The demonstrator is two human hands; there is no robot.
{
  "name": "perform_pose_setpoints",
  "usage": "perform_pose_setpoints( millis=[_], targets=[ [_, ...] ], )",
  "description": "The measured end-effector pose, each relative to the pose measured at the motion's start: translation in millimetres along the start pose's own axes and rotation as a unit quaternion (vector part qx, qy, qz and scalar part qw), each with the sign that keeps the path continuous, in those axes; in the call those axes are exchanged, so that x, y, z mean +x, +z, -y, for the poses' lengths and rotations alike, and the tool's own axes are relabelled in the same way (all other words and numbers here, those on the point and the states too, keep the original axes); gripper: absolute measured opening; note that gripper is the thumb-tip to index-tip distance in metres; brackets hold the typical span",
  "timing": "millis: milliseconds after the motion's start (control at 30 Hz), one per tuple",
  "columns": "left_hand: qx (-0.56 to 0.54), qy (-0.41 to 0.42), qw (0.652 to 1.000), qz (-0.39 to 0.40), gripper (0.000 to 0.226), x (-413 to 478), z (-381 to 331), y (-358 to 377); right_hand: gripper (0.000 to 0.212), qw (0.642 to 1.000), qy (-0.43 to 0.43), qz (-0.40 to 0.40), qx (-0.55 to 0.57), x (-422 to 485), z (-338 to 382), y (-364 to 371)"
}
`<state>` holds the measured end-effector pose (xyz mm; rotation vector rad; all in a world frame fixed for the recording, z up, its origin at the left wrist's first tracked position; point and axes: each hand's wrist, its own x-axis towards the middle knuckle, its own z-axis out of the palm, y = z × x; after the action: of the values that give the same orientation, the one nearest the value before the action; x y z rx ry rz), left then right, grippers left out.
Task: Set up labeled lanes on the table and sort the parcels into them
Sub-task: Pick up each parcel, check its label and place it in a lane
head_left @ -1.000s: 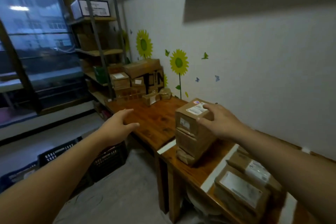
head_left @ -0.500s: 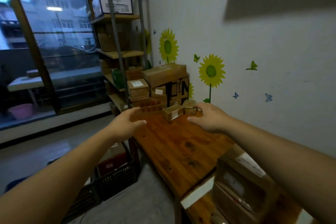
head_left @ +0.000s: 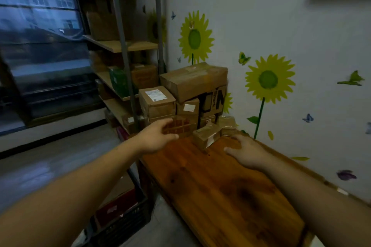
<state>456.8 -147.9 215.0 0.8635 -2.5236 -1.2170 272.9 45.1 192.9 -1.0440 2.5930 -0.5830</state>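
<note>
Cardboard parcel (head_left: 157, 106) with illegible white label (head_left: 155, 94)

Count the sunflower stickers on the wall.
4. A dim sunflower behind the shelf rack; a big one above the parcel stack; another right of it; a small one half hidden behind it. Others may be hidden.

The table top (head_left: 220, 186) under both hands is reddish-brown wood with dark knots and streaked grain. Beyond the left hand (head_left: 154, 138) and right hand (head_left: 247, 152), the parcels (head_left: 192, 80) are brown cardboard, some with white labels, one lettered in black. Past the right hand, the white wall (head_left: 301, 26) bears sunflower stickers (head_left: 269, 80), yellow-petalled with green centres and stems, and green, blue and purple butterflies (head_left: 244, 58). Below the left forearm, the lattice crate (head_left: 124, 220) is black.
</note>
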Motion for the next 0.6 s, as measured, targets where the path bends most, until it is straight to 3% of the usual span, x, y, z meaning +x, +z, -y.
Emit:
perform_pose_setpoints(
  millis=[133, 300, 600],
  targets=[
    [-0.039, -0.017, 0.998, 0.049, 0.062, 73.2, 18.3, 2.8, 0.069, 0.996, 0.077, 0.016, 0.043, 54.6, -11.9, 26.0],
    [-0.019, -0.045, 0.993, 0.110, 0.065, 180.5, 33.0, 35.6, 0.060, 0.969, 0.174, 0.030, 0.173, 132.4, -40.2, 68.4],
    [0.013, -0.121, 0.976, 0.183, 0.063, 350.4, 77.9, 109.3, 0.047, 0.905, 0.254, 0.046, 0.339, 273.5, -63.5, 113.7]
  ],
)
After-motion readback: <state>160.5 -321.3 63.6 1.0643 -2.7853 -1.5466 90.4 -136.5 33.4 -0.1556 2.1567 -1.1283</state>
